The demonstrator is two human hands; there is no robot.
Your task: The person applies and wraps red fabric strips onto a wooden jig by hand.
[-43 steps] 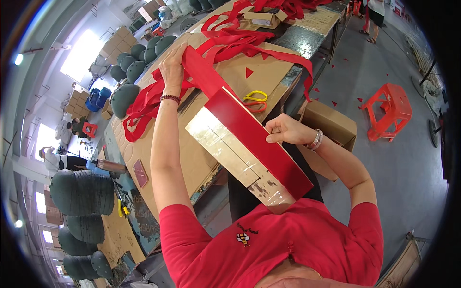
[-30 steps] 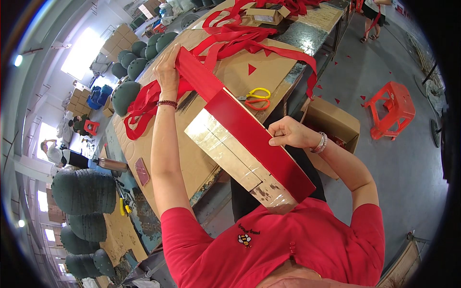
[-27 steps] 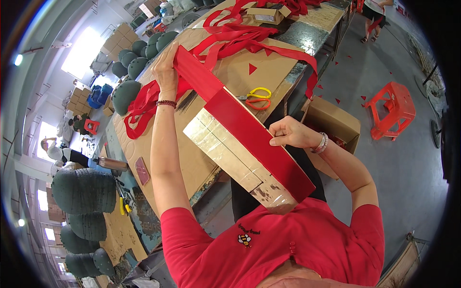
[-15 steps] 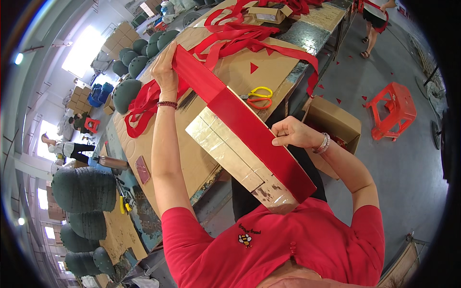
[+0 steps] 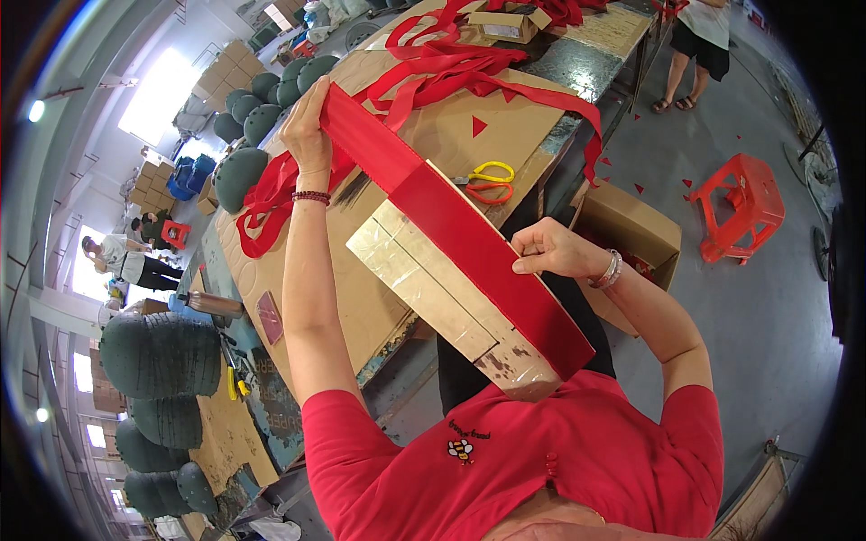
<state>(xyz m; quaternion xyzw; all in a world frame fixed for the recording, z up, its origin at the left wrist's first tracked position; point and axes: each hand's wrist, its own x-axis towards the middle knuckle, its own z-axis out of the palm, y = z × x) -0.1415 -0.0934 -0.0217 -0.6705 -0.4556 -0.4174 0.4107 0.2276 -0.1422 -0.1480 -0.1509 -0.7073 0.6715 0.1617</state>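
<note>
The left hand [image 5: 307, 126], left of upper centre, is closed on the upper end of a red band [image 5: 451, 216]. The band slants down across the middle of the frame, its lower stretch lying along a pale board [image 5: 433, 293] covered with clear film. The right hand [image 5: 552, 250], right of centre, pinches the band's right edge between thumb and bent fingers.

Loose red straps [image 5: 451, 65] clutter the table [image 5: 586, 68] at top centre, some passing just behind the band's upper end. Yellow-and-orange-handled scissors [image 5: 492, 180] lie just beside the board's upper right edge, on a cardboard sheet [image 5: 379, 316]. An open carton [image 5: 648, 215] stands behind the right wrist, with a red stool [image 5: 744, 198] farther right and red scraps [image 5: 640, 189] on the floor between.

At left, a metal bottle [image 5: 215, 304], a flat reddish rectangle [image 5: 269, 317] and a yellow-handled tool [image 5: 236, 380] line the table's edge, near dark green domed pieces [image 5: 162, 352]. A co-worker [image 5: 699, 45] stands at upper right.
</note>
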